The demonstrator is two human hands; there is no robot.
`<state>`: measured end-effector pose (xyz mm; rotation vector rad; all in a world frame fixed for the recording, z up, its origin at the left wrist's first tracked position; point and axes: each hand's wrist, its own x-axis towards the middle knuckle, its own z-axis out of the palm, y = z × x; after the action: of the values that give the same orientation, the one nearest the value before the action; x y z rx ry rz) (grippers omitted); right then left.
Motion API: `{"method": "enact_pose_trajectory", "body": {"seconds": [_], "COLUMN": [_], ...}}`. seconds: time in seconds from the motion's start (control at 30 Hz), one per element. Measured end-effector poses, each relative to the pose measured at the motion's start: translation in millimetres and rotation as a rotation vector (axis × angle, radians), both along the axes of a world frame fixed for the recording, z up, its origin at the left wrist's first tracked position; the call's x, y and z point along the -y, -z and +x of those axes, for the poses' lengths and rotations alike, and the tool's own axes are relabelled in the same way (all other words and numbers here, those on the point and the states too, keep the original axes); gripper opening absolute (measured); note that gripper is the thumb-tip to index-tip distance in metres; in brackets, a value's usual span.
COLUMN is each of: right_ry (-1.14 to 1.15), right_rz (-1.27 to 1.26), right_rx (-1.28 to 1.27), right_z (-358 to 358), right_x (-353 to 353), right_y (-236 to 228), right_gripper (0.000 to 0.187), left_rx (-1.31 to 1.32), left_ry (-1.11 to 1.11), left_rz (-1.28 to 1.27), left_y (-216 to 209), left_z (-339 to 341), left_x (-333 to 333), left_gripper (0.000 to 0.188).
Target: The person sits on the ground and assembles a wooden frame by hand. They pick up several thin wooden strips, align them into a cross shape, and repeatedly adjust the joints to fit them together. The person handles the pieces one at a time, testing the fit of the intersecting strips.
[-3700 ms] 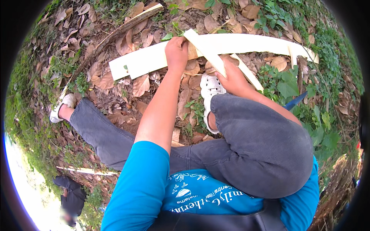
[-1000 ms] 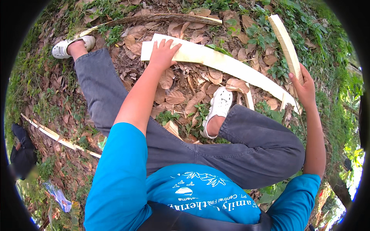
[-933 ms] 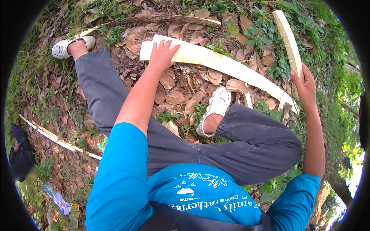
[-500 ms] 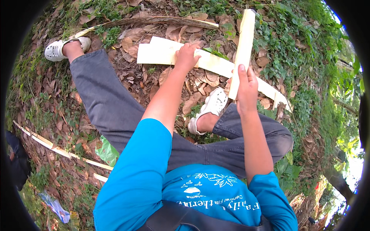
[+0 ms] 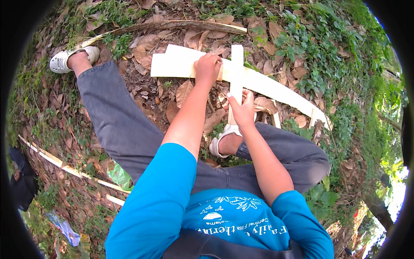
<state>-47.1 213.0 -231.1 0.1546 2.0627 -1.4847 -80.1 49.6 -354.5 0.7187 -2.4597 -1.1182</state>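
My right hand (image 5: 243, 110) grips the lower end of a pale flat strip (image 5: 236, 64) that looks like wood, thumb on its near face. This strip stands out away from me and crosses over a long, curved pale strip (image 5: 276, 88). With bent fingers, my left hand (image 5: 208, 70) holds down the wide left part of the pale pieces (image 5: 166, 65), where two seem to overlap. Its fingertips are partly hidden. The long strip runs rightward past my bent knee and ends in split, narrow pieces (image 5: 317, 116).
A curved, bark-edged strip (image 5: 172, 25) lies beyond the pale pieces. Another thin strip (image 5: 64, 166) rests at the left, near a green leaf-like sheet (image 5: 119, 176). My white clogs (image 5: 62, 62) are on leaf-covered ground. A dark bundle (image 5: 21, 179) and plastic wrapper (image 5: 64, 228) lie far left.
My right hand has moved left and nearer to me with the held strip, which now crosses the long strip closer to my left hand. My left fingers have curled more.
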Motion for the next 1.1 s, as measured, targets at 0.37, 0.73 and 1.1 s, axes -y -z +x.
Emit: {"method": "enact_pose_trajectory", "body": {"seconds": [0.37,0.73,1.1], "right_ry": [-0.141,-0.148,-0.236], "right_rz": [0.279,0.160,0.248], "right_rx": [-0.429,-0.312,-0.302], "right_z": [10.4,14.9,19.0], "right_x": [-8.5,-7.3,-14.4], "right_y": [35.4,42.0,55.9], "right_gripper": [0.051,0.050,0.050], "left_rx": [-0.017,-0.048,0.001], "left_ry": [-0.048,-0.082,-0.069], "left_rz": [0.024,0.000,-0.051], "left_y": [6.3,6.1,5.9], "left_z": [-0.4,-0.4,-0.3], "left_x": [-5.2,-9.4,-9.2], "left_gripper": [0.006,0.008,0.008]}}
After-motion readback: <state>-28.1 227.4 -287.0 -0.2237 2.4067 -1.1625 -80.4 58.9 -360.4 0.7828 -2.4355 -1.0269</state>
